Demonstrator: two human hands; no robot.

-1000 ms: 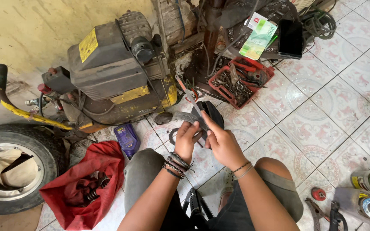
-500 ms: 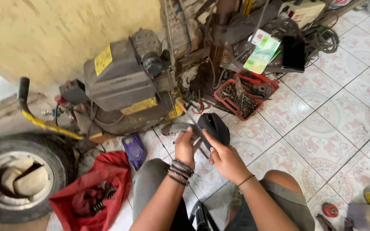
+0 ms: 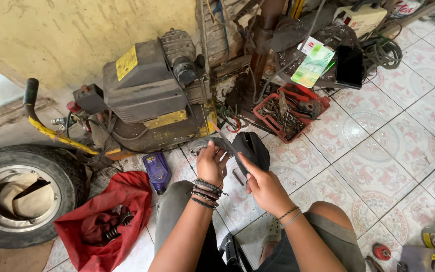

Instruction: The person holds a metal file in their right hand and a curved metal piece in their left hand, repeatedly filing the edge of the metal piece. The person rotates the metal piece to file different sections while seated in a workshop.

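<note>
— What do the hands hold?
— The left hand (image 3: pixel 211 163) has its fingers curled around a grey curved strip (image 3: pixel 208 143); the right hand (image 3: pixel 264 187) lies flat against a black rubber piece (image 3: pixel 251 148), fingers pressed together and pointing far. Both things are held up between the knees, just near of the grey compressor (image 3: pixel 149 95).
— And around them?
— A red tray of tools (image 3: pixel 288 108) lies far right, a purple bottle (image 3: pixel 157 171) and red bag (image 3: pixel 106 216) to the left, a tyre (image 3: pixel 16 196) farther left.
</note>
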